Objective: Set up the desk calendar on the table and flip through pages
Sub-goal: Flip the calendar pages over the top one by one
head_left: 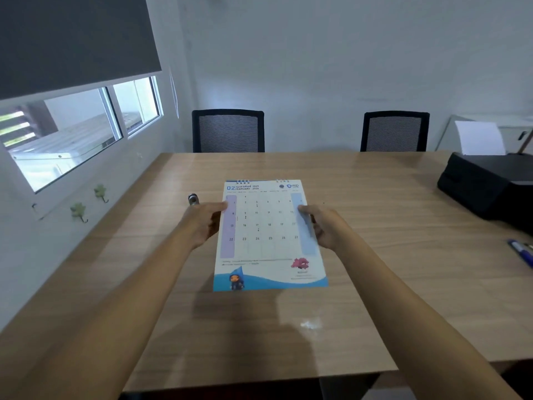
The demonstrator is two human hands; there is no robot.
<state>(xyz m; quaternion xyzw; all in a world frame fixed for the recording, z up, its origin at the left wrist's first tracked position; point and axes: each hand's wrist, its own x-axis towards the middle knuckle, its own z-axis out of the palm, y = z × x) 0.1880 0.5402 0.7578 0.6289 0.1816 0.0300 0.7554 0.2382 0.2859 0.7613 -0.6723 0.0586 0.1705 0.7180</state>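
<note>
A spiral-bound desk calendar (266,235) showing the February page, with a blue wave and cartoon figures along its bottom, is held above the wooden table (375,255). My left hand (206,223) grips its left edge, thumb on the purple column. On the opposite side, my right hand (321,226) grips the right edge over the blue column. The calendar tilts toward me, its wire binding at the far end. A shadow lies on the table beneath it.
A small dark cylindrical object (193,199) stands just beyond my left hand. A black printer (487,186) with paper sits at the table's right. Pens (522,251) lie near the right edge. Two black mesh chairs (228,131) (394,131) stand at the far side. A window wall is on the left.
</note>
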